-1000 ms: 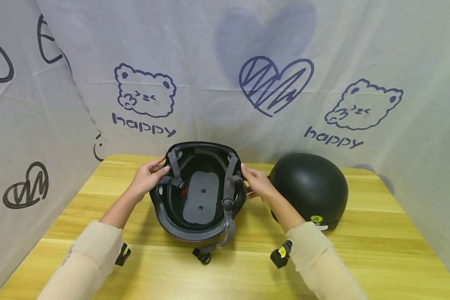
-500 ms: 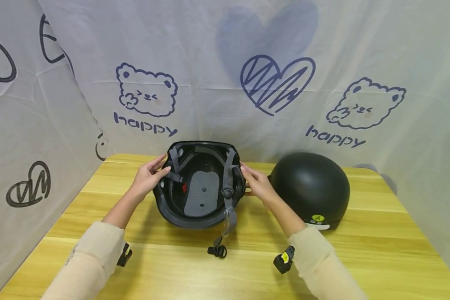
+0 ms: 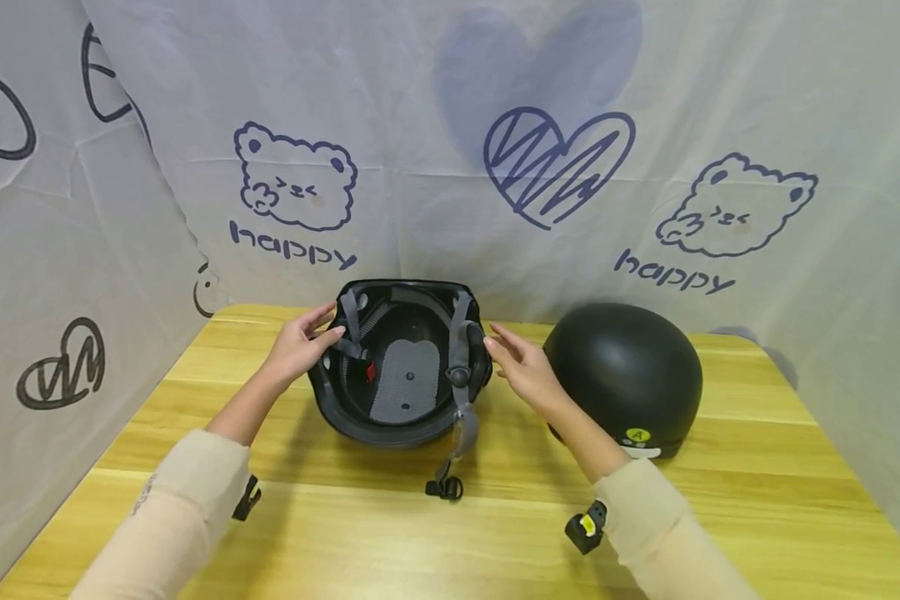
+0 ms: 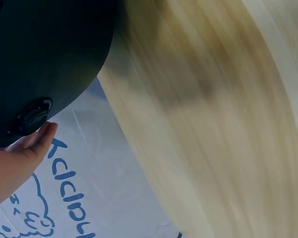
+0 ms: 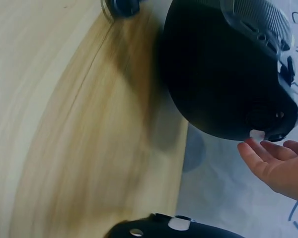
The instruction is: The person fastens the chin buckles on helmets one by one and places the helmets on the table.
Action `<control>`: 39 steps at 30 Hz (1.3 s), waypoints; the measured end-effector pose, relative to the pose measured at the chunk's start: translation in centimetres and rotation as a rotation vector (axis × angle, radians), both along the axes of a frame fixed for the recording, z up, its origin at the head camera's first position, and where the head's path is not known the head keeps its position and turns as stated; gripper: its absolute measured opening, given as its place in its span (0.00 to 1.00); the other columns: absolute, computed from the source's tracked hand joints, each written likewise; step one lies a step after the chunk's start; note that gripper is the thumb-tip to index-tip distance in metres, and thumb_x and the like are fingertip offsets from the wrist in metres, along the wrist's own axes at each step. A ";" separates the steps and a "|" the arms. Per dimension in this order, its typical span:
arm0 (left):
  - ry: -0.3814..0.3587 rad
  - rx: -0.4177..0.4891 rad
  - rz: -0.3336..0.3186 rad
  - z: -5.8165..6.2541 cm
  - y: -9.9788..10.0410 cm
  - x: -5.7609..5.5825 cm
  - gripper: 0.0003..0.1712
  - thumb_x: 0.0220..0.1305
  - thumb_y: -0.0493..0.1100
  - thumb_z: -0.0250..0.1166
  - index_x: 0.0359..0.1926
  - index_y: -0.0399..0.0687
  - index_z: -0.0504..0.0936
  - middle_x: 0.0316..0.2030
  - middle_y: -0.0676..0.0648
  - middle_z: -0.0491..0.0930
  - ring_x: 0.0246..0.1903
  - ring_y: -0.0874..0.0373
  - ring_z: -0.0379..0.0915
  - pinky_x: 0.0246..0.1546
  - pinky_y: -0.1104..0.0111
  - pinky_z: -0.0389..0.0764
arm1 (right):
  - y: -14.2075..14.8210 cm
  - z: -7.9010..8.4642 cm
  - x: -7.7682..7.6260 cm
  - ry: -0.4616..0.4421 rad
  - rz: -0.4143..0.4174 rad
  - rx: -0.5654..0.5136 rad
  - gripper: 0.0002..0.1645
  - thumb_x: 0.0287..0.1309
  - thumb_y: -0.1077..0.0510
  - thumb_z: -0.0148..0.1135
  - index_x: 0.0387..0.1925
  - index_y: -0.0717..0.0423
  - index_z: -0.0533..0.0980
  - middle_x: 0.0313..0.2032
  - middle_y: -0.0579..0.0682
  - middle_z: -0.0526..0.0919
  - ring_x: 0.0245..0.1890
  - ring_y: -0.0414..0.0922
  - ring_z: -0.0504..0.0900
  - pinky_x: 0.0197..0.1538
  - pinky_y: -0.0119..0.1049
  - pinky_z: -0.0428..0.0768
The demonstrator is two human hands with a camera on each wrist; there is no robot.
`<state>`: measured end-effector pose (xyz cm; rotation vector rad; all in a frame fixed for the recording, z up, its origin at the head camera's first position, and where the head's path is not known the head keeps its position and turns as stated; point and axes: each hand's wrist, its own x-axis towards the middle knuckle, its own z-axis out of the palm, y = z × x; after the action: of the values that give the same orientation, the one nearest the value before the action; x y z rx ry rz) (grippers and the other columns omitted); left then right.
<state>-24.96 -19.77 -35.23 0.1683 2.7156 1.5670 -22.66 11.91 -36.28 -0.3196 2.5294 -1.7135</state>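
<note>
A black helmet [image 3: 330, 412] lies with its hollow inside turned toward me, showing a grey mesh pad, grey straps and a red clip. Its chin strap hangs over the front rim, ending in a black buckle [image 3: 444, 488]. My left hand [image 3: 300, 346] grips the left rim, thumb on the near side and fingers behind; in the left wrist view those fingers touch the shell beside a round black knob [image 4: 35, 116]. At the right rim is my right hand [image 3: 521, 364], fingers loosely extended. The right wrist view has its fingertips at the shell's edge; contact is hard to tell.
A second black helmet [image 3: 622, 367] rests dome up to the right, close to my right forearm, with a yellow "A" sticker [image 3: 637, 435]. The wooden table [image 3: 345, 542] backs onto a white printed cloth [image 3: 420, 208]. Another cloth hangs at the left.
The held helmet has tipped, its front rim drawing back and up in view, and the buckle has shifted right. My right hand's fingers have loosened from the rim; the left hand keeps its grip.
</note>
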 end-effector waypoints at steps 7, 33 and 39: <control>0.031 -0.096 0.013 1.0 0.0 0.0 0.32 0.67 0.41 0.53 0.69 0.35 0.56 0.67 0.31 0.56 0.62 0.35 0.60 0.60 0.51 0.67 | 0.3 0.7 0.7 0.139 0.040 0.116 0.31 0.67 0.51 0.50 0.67 0.57 0.60 0.61 0.63 0.69 0.58 0.57 0.73 0.57 0.52 0.74; 0.460 -0.269 0.046 2.9 2.6 -0.1 0.21 0.61 0.36 0.61 0.54 0.32 0.75 0.56 0.32 0.72 0.59 0.39 0.65 0.61 0.50 0.65 | -0.3 -1.1 7.2 1.106 0.157 0.076 0.20 0.61 0.51 0.58 0.38 0.67 0.80 0.38 0.59 0.83 0.40 0.50 0.80 0.54 0.24 0.73; 0.459 -0.332 0.005 2.8 2.9 -0.3 0.20 0.61 0.38 0.61 0.53 0.34 0.76 0.54 0.33 0.74 0.58 0.40 0.68 0.59 0.50 0.68 | -1.0 -2.9 9.7 1.118 0.208 0.106 0.13 0.60 0.55 0.59 0.39 0.63 0.80 0.37 0.55 0.83 0.39 0.47 0.80 0.53 0.27 0.75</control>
<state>-25.26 -16.84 -32.46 0.5812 3.2683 1.1650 -12.94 10.94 -39.20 -1.8931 2.9886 -1.5145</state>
